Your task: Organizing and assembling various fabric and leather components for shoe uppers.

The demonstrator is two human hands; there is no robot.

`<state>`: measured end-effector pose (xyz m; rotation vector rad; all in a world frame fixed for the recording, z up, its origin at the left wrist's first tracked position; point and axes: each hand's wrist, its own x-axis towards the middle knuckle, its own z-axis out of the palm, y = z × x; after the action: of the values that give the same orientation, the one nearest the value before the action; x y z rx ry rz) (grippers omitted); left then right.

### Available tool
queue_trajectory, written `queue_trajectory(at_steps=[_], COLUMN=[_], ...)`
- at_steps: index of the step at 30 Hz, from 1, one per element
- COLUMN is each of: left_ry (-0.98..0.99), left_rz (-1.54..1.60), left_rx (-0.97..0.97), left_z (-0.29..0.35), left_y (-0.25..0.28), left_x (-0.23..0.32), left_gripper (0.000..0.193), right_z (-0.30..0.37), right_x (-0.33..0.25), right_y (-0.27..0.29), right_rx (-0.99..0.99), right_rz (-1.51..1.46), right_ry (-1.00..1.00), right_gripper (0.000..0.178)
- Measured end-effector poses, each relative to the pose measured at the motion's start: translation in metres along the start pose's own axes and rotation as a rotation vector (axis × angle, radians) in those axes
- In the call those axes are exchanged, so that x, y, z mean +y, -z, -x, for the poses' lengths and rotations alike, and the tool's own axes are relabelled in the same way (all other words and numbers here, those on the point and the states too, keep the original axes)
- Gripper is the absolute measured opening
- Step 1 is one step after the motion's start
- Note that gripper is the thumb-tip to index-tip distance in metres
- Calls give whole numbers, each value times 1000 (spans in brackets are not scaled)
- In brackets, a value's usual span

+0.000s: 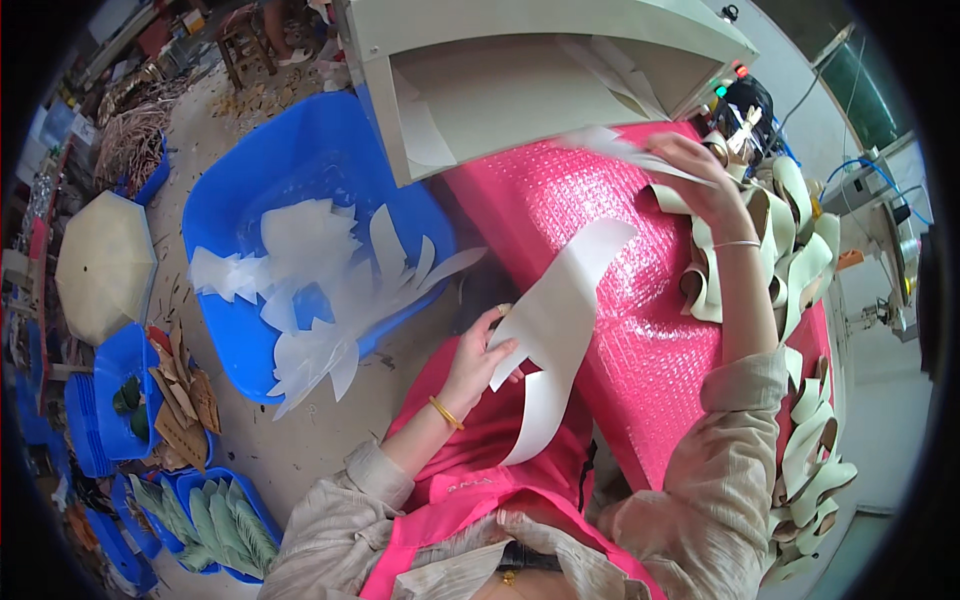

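Note:
My left hand (473,358) is closed on the edge of a white curved sheet piece (562,300). The sheet hangs over my pink apron and the pink bubble-wrap cover (650,370), and its lower end curls under. Up by the cream machine (560,110), my right hand (695,178) has its fingers round one end of a thin white cut piece (622,146), blurred by motion. That piece is just in front of the machine's opening, where more pale pieces lie inside. Curled cream-and-brown pieces (775,225) are heaped right of my right hand.
To the left, a big blue tub (225,340) holds many white cut pieces (310,240), some overhanging its rim. Smaller blue baskets (245,490) with green leaf-shaped pieces stand lower left. A cream octagonal stool (105,255) stands beyond them. More curled pieces (815,450) line the right edge.

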<state>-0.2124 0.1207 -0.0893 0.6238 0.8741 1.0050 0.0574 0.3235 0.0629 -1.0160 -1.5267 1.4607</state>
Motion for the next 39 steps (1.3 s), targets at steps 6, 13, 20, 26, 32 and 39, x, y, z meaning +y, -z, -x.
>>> queue_trajectory(at_steps=[6, 13, 20, 26, 32, 39], left_ry=[55, 93, 215, 242, 167, 309], left_rz=[78, 64, 160, 116, 64, 231], left_rx=[10, -71, -78, -81, -132, -166], left_z=[0, 0, -7, -10, -6, 4], left_y=[0, 1, 5, 2, 10, 7], left_x=[-5, -26, -17, -19, -30, -21], left_gripper=[44, 49, 46, 41, 39, 41], right_z=[-107, -217, -189, -212, -233, -205], right_x=[0, 85, 80, 122, 123, 110], right_y=[-91, -137, -112, -94, -148, -181], right_rx=[-86, 123, -160, 131, 283, 464], right_rz=[179, -142, 250, 517, 564, 1288], right_ry=[331, 356, -141, -27, 18, 129], right_gripper=[34, 37, 38, 33, 22, 32])
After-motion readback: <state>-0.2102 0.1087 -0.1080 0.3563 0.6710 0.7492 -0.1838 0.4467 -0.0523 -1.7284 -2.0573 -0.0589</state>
